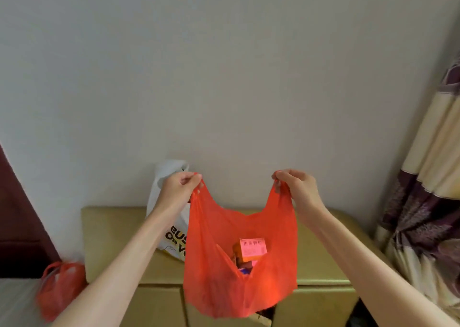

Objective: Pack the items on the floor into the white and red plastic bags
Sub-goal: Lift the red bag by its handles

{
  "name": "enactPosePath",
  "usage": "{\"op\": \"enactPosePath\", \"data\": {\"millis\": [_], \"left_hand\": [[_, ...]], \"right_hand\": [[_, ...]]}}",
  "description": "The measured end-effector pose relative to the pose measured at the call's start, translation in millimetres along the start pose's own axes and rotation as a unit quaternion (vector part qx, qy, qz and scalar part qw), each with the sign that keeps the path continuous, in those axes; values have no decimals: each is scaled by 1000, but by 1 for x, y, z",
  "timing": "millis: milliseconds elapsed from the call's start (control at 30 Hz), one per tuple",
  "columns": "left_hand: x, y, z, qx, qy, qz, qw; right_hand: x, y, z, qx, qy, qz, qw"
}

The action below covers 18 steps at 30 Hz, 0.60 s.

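Left hand [180,186] and right hand [297,186] each pinch a handle of the red bag [224,264], mouth spread, boxes [251,249] inside. Keep handles level and apart so nothing spills.

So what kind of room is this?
Probably a room in a home, maybe a bedroom or living room: patterned curtains hang at the right, a tan cabinet stands against a plain wall, and shopping bags sit around.

There are two red plastic bags: one red bag held up [239,239] in the middle and one second red bag [61,287] low at the left. One white bag [171,227] stands behind. Two hands show, the left hand [178,185] and the right hand [298,187]. One orange box [251,249] is seen inside.
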<state>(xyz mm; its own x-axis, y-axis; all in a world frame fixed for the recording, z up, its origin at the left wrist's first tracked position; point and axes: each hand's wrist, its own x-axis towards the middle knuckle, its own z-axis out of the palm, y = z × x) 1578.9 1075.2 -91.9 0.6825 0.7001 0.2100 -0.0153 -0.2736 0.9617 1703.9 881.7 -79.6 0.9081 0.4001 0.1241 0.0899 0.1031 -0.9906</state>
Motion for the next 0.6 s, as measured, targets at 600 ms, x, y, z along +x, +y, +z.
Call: {"op": "enactPosePath", "data": {"millis": [600], "left_hand": [[285,-78,138,-18,-90,-22,996]], "right_hand": [[279,66,-8,-59,73,17,995]]}}
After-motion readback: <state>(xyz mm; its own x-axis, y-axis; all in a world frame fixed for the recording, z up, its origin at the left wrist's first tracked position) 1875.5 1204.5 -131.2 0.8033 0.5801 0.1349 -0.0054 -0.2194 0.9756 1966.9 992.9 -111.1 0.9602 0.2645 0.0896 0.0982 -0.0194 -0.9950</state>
